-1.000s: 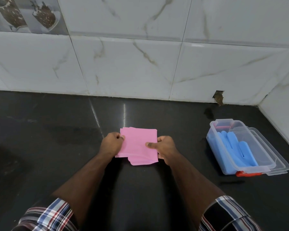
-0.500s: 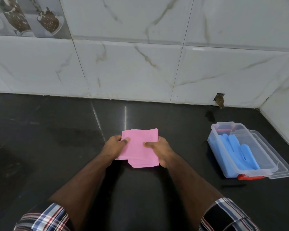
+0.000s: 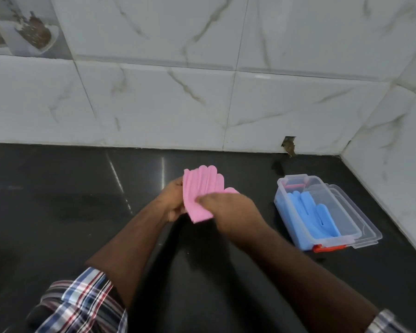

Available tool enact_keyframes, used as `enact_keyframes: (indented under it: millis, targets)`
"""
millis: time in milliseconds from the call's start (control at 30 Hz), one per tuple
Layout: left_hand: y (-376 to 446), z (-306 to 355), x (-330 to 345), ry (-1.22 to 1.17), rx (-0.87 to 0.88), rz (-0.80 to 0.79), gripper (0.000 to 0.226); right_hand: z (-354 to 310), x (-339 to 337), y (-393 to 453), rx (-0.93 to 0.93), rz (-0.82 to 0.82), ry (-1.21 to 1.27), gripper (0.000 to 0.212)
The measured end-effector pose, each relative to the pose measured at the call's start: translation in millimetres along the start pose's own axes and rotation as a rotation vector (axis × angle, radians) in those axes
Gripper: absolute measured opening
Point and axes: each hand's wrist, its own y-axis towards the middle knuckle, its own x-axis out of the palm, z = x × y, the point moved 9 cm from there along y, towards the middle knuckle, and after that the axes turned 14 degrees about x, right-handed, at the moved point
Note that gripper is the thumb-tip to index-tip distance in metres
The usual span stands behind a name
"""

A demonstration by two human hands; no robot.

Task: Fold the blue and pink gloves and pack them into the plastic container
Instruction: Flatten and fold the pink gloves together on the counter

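Above the black countertop (image 3: 58, 224): pink gloves (image 3: 198, 193), lifted and turned since a second ago, glove fingers now showing. I log left hand (image 3: 173, 203) gripping one edge, right hand (image 3: 228, 212) pinching across. Blue gloves (image 3: 315, 215) lie inside plastic container (image 3: 351, 233); packing looks next.

We see two bare forearms, left hand (image 3: 172, 203) and right hand (image 3: 231, 211) uncovered, no rings or watch visible. We note left sleeve (image 3: 82, 306) rolled up: plaid in white, blue, red, dark stripes. Right sleeve (image 3: 384, 324) same plaid, only edge in view.
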Motion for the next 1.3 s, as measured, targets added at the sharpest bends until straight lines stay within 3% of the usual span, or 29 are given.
enact_keyframes:
  millis: [100,200,333,467,567,633,700,767,867,933,1033,1133,1300]
  targets:
    - [-7,-30,8,0.069,-0.089,-0.035,0.019,9,62,-33,-0.018,-0.097,-0.121,0.034]
    - [-14,-50,-1,0.213,-0.123,-0.008,0.031,17,106,-59,0.071,-0.2,-0.19,0.048]
    - [-15,-46,-19,0.226,-0.088,0.12,0.029,19,114,-73,0.155,-0.335,-0.065,0.066]
    - [-23,-44,-21,0.231,-0.058,0.107,0.027,22,111,-77,0.184,-0.386,0.076,0.073]
    - [-26,-45,-24,0.256,-0.026,0.084,0.02,23,99,-75,0.209,-0.353,0.195,0.059]
    - [-26,-44,-28,0.291,-0.007,0.114,0.017,32,79,-67,0.274,-0.233,0.32,0.049]
    - [-27,-40,-29,0.325,0.012,0.162,0.015,49,60,-59,0.346,-0.07,0.294,0.043]
    - [-26,-38,-28,0.366,0.033,0.197,0.014,74,58,-57,0.502,-0.021,0.253,0.047]
    - [-24,-34,-21,0.428,0.073,0.236,0.016,107,74,-63,0.795,-0.148,0.358,0.059]
    - [-23,-29,-17,0.529,0.119,0.268,0.013,115,80,-66,0.884,-0.204,0.408,0.063]
    - [-27,-14,-12,0.778,0.185,0.264,0.012,118,78,-64,0.881,-0.219,0.378,0.059]
    - [-29,-6,-14,0.873,0.189,0.243,0.011,121,81,-66,0.904,-0.251,0.364,0.052]
    - [-33,-11,-32,0.902,0.087,0.245,0.038,127,80,-67,0.936,-0.266,0.395,0.047]
